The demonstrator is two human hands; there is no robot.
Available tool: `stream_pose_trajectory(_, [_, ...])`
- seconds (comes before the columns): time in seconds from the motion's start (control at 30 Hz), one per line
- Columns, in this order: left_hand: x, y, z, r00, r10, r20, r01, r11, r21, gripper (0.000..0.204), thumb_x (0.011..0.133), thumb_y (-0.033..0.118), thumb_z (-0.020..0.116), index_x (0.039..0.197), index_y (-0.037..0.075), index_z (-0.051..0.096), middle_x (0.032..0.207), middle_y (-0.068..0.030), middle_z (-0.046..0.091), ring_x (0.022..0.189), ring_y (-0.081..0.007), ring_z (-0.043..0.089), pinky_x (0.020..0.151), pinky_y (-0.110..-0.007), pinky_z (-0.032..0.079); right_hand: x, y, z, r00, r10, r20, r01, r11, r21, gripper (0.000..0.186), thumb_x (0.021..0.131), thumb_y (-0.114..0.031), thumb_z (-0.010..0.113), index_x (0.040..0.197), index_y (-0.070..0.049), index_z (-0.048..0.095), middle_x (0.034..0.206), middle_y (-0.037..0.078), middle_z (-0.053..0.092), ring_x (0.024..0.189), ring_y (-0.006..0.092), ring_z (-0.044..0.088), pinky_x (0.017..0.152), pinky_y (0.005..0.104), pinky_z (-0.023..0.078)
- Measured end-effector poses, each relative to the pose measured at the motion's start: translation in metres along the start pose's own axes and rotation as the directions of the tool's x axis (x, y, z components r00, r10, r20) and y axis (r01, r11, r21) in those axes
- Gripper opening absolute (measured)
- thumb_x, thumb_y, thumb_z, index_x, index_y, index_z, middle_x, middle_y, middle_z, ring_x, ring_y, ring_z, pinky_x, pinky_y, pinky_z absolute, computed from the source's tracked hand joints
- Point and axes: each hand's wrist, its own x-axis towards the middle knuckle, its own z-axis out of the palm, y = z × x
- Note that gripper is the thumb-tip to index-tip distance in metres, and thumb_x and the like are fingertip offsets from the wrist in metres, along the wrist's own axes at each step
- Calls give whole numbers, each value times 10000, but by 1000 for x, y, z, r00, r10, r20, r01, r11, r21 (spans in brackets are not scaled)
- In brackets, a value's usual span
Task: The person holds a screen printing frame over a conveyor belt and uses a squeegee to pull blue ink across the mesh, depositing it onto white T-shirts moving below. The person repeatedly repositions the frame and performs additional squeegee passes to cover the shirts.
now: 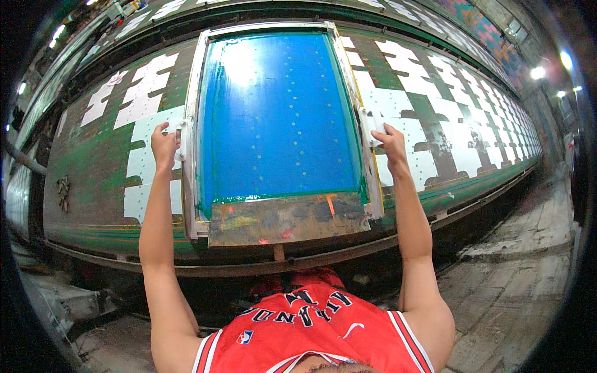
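Note:
A screen-printing frame (pixel 201 74) with a blue mesh (pixel 280 118) sits in the middle of the view on a long green table, a stained board (pixel 289 224) along its near edge. My left hand (pixel 164 144) is closed on the white left handle (pixel 182 143), with the thumb raised. On the other side, my right hand (pixel 392 143) grips the white right handle (pixel 374 124). Both forearms reach up from the lower edge, either side of my red jersey.
Rows of white cut pieces (pixel 143 93) lie along the green table (pixel 87 168) on both sides. A small dark bunched item (pixel 63 193) is at the left. A rail (pixel 280 264) runs along the near edge, above a grimy floor (pixel 510 261). Another long table stretches behind.

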Motion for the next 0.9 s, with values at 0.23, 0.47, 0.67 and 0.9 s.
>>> stream_pose_trajectory(0.23, [9,-22,-14,1000,-13,-23,14,999,34,499,889,-12,557,1386,-42,533,941,-153,703,682,-174,675,591,-293,570,-15,-7,32,999,10,-36,-13,998,-65,524,771,-308,744,1118,82,690,1015,168,733,924,240,670,856,352,494])
stream_pose_trajectory(0.47, [8,-52,-8,999,-1,-49,4,998,59,447,889,-14,560,1333,-63,568,947,-168,722,683,-190,699,582,-294,574,-14,26,39,1000,23,-8,-23,998,-55,494,774,-323,752,1109,38,711,966,138,724,865,208,669,748,348,512])
stream_pose_trajectory(0.67, [-15,-56,11,999,-49,2,49,995,84,462,894,-17,578,1353,-56,553,960,-167,719,684,-175,689,559,-288,551,-7,57,18,997,83,4,-82,996,-29,468,790,-306,746,1120,24,715,988,138,729,873,214,675,757,360,516])
stream_pose_trajectory(0.9, [-44,-84,10,999,10,-46,-4,993,115,378,897,-11,611,1272,-56,617,893,-152,728,687,-190,707,599,-306,563,-30,88,21,998,52,-40,-58,983,-171,434,793,-318,749,1086,1,739,963,144,745,880,233,685,816,364,500])
